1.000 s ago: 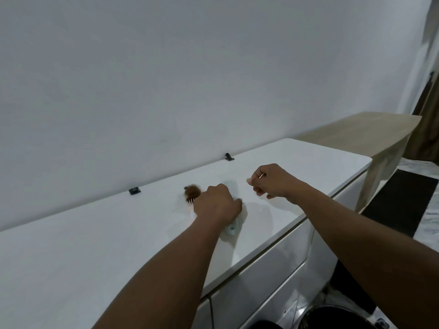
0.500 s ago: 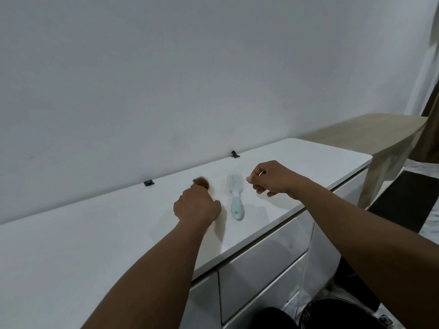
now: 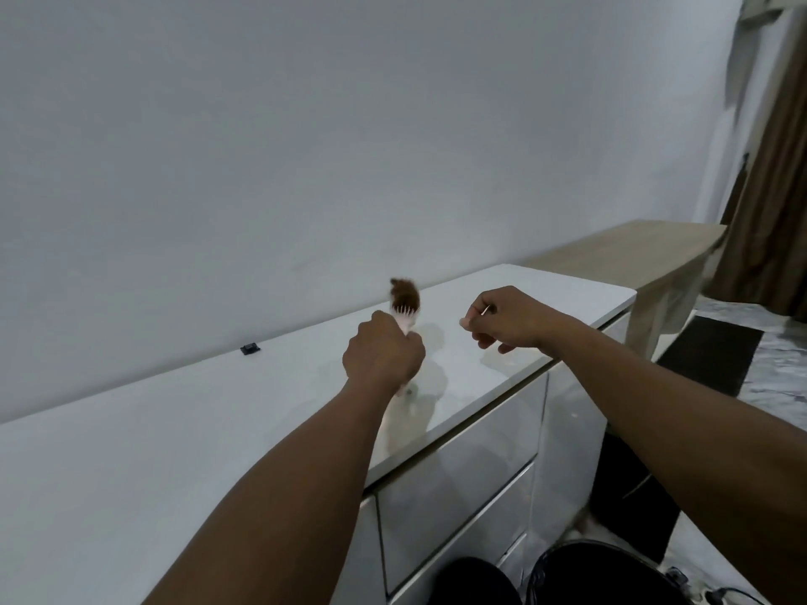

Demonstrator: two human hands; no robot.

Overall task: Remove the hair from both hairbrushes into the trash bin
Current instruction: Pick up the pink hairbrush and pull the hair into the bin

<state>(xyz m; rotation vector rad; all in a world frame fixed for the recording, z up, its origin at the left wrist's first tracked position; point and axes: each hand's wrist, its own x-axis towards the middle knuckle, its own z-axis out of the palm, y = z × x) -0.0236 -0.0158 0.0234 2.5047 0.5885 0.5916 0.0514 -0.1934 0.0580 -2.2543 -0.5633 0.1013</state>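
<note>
My left hand (image 3: 384, 355) is closed around the handle of a pale hairbrush (image 3: 406, 315), held above the white counter (image 3: 183, 430) with its head pointing away. A clump of brown hair (image 3: 405, 292) sits in its bristles. The light blue brush is almost hidden behind my left hand; only a blurred tip (image 3: 409, 390) shows on the counter. My right hand (image 3: 511, 318) hovers to the right of the brush, fingers pinched on a thin small stick (image 3: 485, 310). The black trash bin (image 3: 611, 574) stands on the floor at the lower right.
The counter tops a white cabinet with drawers (image 3: 458, 495). A small black clip (image 3: 250, 349) lies near the wall. A wooden table (image 3: 633, 251) adjoins the counter's right end, with a brown curtain (image 3: 768, 211) and a dark mat (image 3: 707, 355) beyond.
My left hand let go of the light blue brush, moved to the brush with brown hair and lifted it off the counter. My right hand stayed pinched in about the same place.
</note>
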